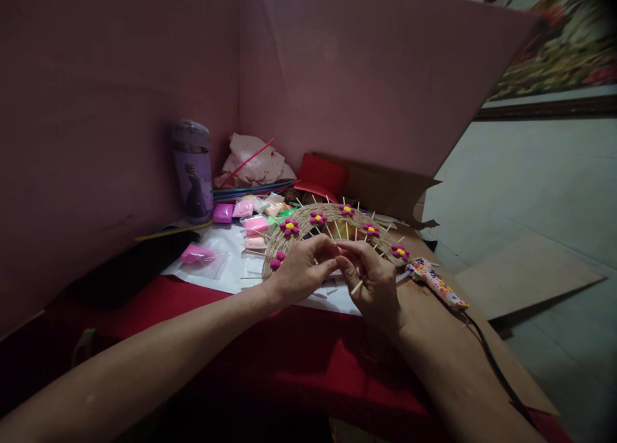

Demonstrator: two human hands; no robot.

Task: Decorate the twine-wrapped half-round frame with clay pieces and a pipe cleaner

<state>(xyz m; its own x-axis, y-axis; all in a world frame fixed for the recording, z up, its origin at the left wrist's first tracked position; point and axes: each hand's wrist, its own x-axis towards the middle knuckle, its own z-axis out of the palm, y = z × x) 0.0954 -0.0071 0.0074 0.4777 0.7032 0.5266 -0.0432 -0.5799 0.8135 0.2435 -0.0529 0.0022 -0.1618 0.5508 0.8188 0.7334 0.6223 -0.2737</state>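
Note:
My left hand (pixel 303 266) and my right hand (pixel 370 277) meet at the fingertips in front of a half-round twine-woven piece (pixel 332 209). Both hands are closed in a pinch; whatever lies between the fingertips is too small or hidden to name. A short pale wooden stick (pixel 357 287) pokes out from my right hand. Thin sticks stand out around the woven arch's outer and inner edges. Magenta clay flowers (pixel 290 227) with yellow centres sit along its band; at the lower left, one flower (pixel 277 260) is partly hidden by my left hand.
Bags of coloured clay (pixel 254 224) lie on white paper (pixel 231 237), with a pink one (pixel 197 254) nearer. Behind stand a purple tumbler (pixel 193 173) and a red cap-like thing (pixel 321 175). A patterned glue gun (pixel 438 285) with a black cord rests on cardboard (pixel 501 366) at right.

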